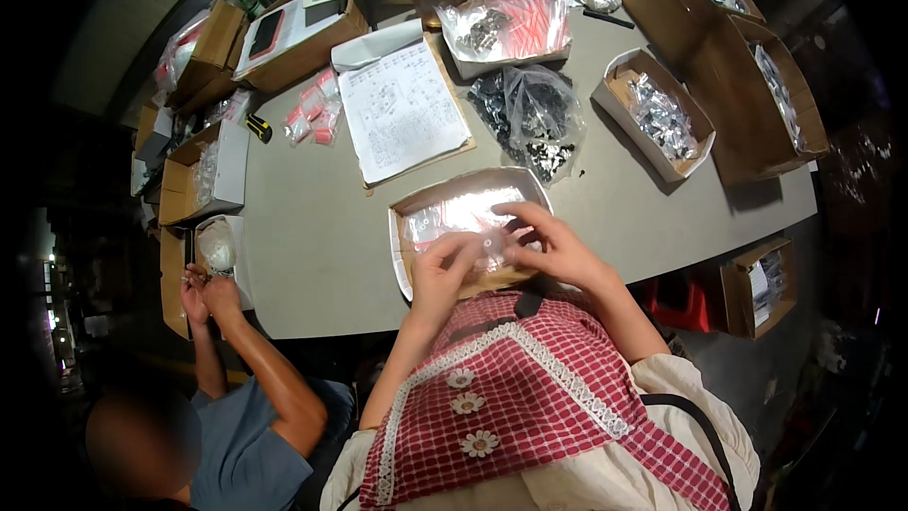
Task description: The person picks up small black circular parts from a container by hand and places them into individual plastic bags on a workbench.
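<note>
A shallow open carton (401, 258) stands at the table's near edge, right in front of me. Inside it lie clear plastic zip bags (454, 215) with red stripes and small parts in them. Over this carton my left hand (445, 263) and my right hand (550, 244) pinch a small clear plastic bag (491, 248) between them. Something small, pale and round shows at the bag; its kind is too small to tell. The fingers of both hands are bent and closed on the bag's sides.
Beyond the carton lie a clipboard with papers (402, 109), a bag of black and metal parts (544, 118) and a box of red-striped bags (511, 33). A box of metal parts (662, 123) stands right. A yellow-black cutter (258, 128) lies left, near a co-worker's hands (213, 295).
</note>
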{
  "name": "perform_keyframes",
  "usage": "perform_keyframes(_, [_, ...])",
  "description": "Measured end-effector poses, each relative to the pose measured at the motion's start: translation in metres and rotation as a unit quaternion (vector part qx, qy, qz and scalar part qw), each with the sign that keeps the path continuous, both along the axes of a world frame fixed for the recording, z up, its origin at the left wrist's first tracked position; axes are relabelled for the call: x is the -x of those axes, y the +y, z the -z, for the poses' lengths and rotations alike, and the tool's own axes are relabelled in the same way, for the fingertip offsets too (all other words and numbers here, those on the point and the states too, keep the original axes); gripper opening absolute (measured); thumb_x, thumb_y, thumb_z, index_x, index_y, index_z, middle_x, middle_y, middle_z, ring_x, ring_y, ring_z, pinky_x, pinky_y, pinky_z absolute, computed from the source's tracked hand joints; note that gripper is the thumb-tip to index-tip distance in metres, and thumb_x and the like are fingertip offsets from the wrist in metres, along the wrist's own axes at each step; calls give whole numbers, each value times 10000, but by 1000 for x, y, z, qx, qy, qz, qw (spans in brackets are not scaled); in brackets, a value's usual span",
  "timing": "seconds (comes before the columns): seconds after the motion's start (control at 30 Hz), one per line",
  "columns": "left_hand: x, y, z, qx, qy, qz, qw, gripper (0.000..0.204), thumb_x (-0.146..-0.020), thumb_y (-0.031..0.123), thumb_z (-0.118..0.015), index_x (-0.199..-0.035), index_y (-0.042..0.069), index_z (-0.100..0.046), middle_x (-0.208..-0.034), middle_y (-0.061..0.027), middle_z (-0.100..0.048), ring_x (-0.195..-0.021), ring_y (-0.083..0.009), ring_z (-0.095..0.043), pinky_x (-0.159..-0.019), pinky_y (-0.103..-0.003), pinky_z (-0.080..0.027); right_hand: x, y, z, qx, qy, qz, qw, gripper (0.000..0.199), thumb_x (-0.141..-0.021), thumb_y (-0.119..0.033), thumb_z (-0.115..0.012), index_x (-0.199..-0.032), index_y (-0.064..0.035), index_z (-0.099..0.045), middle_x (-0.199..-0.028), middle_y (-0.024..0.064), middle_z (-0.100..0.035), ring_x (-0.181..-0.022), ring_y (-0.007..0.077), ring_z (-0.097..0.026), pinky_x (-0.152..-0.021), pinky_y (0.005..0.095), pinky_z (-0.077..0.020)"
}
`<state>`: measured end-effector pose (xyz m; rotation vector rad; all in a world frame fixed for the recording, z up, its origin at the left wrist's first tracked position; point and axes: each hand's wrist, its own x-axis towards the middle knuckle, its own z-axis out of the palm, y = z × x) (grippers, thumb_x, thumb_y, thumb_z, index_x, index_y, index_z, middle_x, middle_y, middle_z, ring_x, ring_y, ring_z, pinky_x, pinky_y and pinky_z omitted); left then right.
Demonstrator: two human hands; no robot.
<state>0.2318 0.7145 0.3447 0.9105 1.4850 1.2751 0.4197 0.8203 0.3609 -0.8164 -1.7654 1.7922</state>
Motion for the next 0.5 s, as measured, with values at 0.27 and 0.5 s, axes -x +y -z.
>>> perform_keyframes(0.27, [1,4,-8,41,-112,-52,991,175,-969,159,-650,-1057,17,-702,-935,-1,-667,-784,-59,-579,-670,-198,-469,11,15,19,51,-19,-3,999,286,-942,-107,-664,-1204,-22,-588,-1102,28,-621,-863,77,-602,-772,234,-508])
perform_keyframes(0.5, [1,-3,24,21,94,-35,995,191,-957,171,-656,-1007,-9,-692,-844,-55,-689,-773,-121,-632,-701,-270,-521,20,10,19,-145,-13,18,989,362,-883,-212,-726,-1168,-23,-606,-1098,125,-623,-928,200,-629,-768,314,-517])
